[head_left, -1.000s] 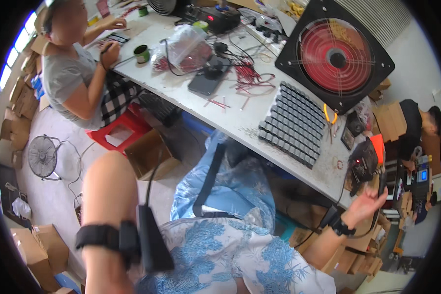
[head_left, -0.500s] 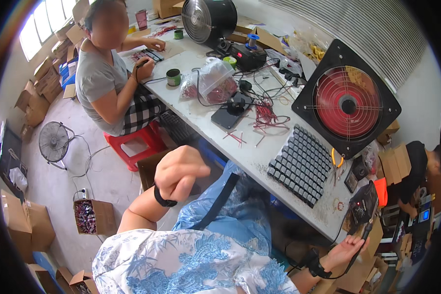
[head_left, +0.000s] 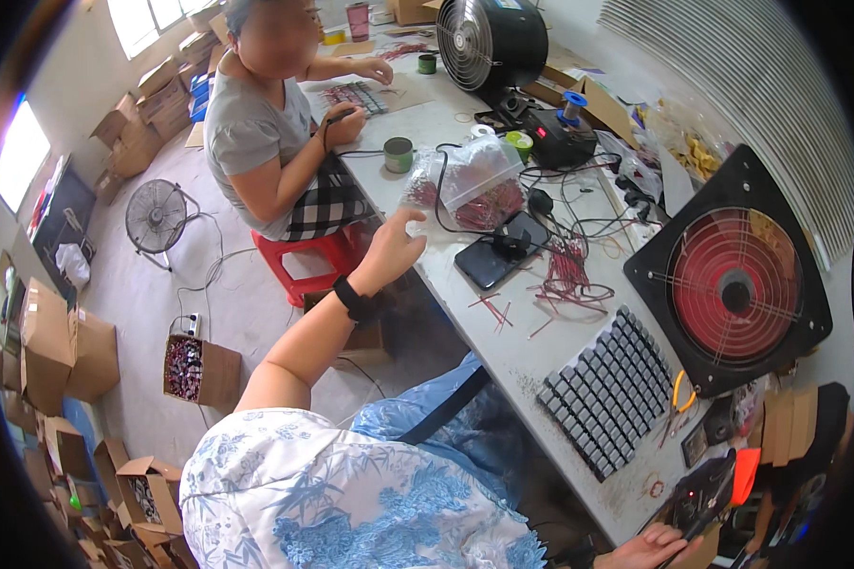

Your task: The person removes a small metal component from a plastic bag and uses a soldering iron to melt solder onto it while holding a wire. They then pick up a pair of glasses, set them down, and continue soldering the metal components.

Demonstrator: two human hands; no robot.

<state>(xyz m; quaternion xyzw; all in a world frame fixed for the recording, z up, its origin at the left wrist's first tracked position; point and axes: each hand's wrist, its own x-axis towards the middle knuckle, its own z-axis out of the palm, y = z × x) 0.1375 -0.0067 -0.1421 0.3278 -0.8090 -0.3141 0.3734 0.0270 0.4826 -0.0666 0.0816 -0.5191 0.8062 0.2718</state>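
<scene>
Left hand: fingers loosely parted, nothing held; left hand (head_left: 392, 251) at the near edge of the white table (head_left: 517, 353).
Wire bag: clear plastic bag (head_left: 481, 171) of red wires, just beyond the left fingertips; contact cannot be told.
Around bag: green tin (head_left: 399, 156) to its left, black phone (head_left: 489, 265) lower right, loose red wires (head_left: 567, 269) past the phone.
Right hand: right hand (head_left: 641, 550) low at the table's right end, fingers curled on a slim black handle (head_left: 707, 518); partly cut off by the frame.
Near right hand: black control box (head_left: 690, 493), orange holder (head_left: 746, 475).
Block grid: rows of grey blocks (head_left: 612, 394) on the table between the hands, orange-handled pliers (head_left: 679, 391) beside it.
Co-worker: seated person (head_left: 256, 152) beyond the left hand, gripping a dark pen-like tool (head_left: 341, 116).
</scene>
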